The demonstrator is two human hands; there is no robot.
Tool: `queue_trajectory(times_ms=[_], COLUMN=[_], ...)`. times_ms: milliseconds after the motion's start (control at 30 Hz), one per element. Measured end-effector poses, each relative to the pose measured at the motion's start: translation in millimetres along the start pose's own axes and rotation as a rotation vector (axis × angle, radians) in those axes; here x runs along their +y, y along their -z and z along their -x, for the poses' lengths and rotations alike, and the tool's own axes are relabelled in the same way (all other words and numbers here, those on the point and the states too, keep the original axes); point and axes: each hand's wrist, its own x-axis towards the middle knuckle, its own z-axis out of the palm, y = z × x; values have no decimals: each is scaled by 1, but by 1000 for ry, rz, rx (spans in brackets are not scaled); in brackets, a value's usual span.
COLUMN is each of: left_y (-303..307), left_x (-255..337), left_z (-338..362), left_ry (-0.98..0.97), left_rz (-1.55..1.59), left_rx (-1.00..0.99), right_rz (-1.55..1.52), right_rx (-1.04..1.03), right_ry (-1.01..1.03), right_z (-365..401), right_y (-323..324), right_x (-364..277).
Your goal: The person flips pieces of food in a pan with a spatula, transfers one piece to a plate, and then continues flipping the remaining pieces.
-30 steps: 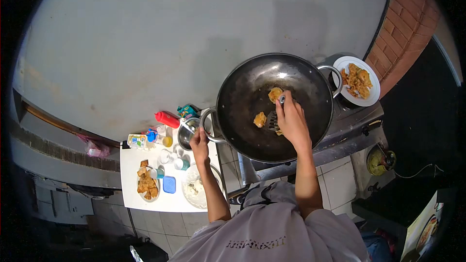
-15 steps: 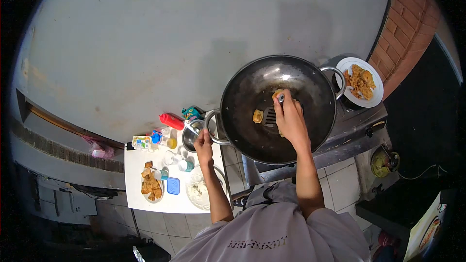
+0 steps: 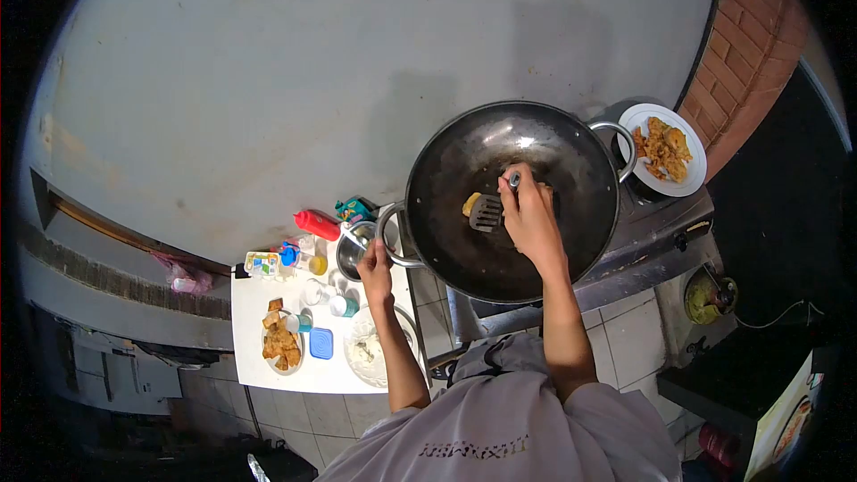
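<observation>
My right hand is closed around the handle of a slotted spatula inside a large dark wok. The spatula's black blade rests against a golden fried piece, partly covering it. Any other food under my right hand is hidden. At the wok's left side, my left hand has its fingers closed at the metal loop handle. A steel bowl with a white-handled utensil in or across it sits just beyond that hand.
The wok sits over a stove. A white plate of fried food stands at right. On the white table are a red bottle, a plate of fried pieces, a blue lid and a bowl of white batter.
The spatula blade has shifted left, onto the fried piece at the left, and tilted. My right hand has moved slightly left with it. My left hand has stayed at the wok handle.
</observation>
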Motion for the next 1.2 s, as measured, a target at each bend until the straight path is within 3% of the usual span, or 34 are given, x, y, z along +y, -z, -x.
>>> queue_trajectory(times_ms=[367, 567, 900, 1200], left_y=[-2, -4, -4, -2], left_x=[-4, 0, -3, -5], left_z=[0, 4, 2, 0], left_ry=[17, 18, 19, 17], left_rz=[48, 32, 45, 47], left_rx=[27, 26, 63, 58], right_rz=[-68, -58, 67, -153], right_rx=[143, 60, 62, 153], right_ry=[-28, -91, -21, -46], right_z=[0, 2, 0, -5], right_y=[-18, -9, 8, -23], right_x=[34, 26, 18, 38])
